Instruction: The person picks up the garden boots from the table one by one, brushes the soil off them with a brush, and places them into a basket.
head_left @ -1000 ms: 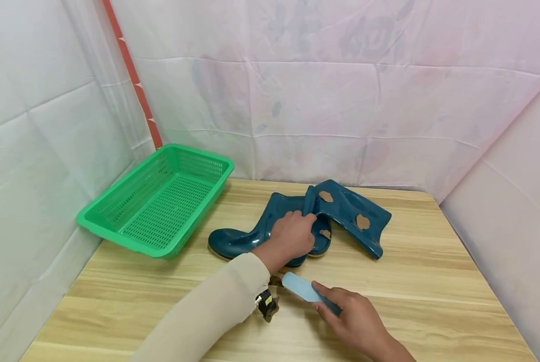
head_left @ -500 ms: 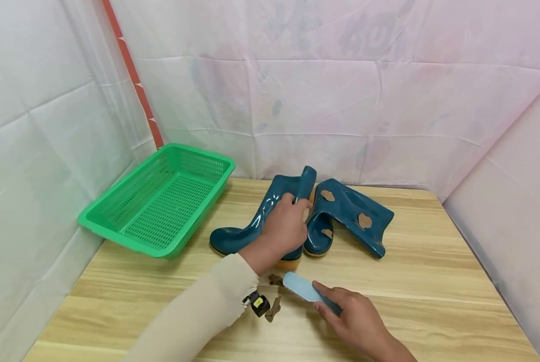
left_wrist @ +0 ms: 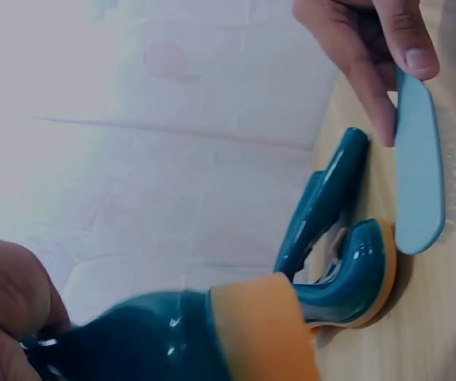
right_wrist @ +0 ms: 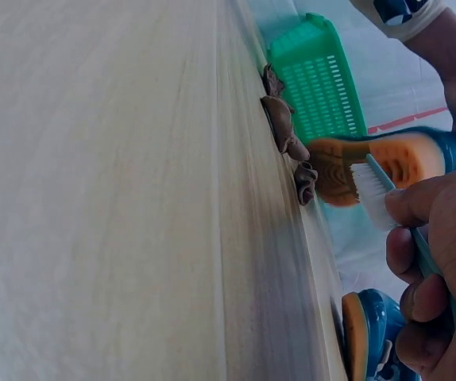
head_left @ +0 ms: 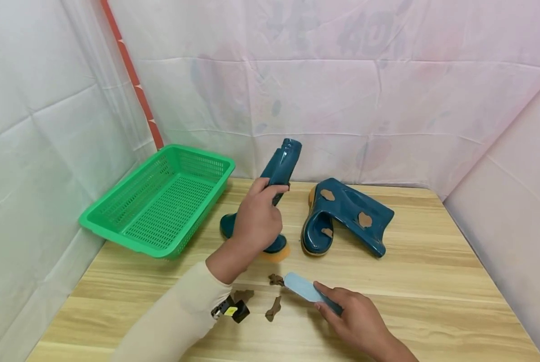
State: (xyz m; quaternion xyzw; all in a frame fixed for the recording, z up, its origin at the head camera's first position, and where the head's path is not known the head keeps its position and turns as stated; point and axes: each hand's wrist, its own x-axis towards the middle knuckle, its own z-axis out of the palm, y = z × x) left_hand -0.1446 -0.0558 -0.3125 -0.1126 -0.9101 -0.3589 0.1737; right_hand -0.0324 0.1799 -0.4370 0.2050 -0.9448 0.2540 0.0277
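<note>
My left hand [head_left: 257,217] grips a dark teal rubber boot [head_left: 287,163] by its shaft, which tilts upward. The right wrist view shows this boot's orange sole [right_wrist: 407,155]. In my right hand [head_left: 359,317] is a brush [head_left: 302,286] with a light blue back, held by the handle just above the table. Its white bristles [right_wrist: 369,194] show in the right wrist view. A second teal boot [head_left: 348,208] lies on its side at the right, with several brown patches [head_left: 364,220] on it. The left hand hides part of the held boot.
Crumpled brown pieces lie on the wooden table [head_left: 432,301]: one [head_left: 273,308] left of the right hand, another [head_left: 276,279] by the brush tip, a third [head_left: 243,295] beside the left wrist. A green slotted basket [head_left: 161,211] stands at the left. White cloth walls [head_left: 315,100] enclose the table.
My left hand has lifted and turned the boot, moving it left, away from the second boot. More of the brown pieces shows now. The right hand and brush have hardly moved.
</note>
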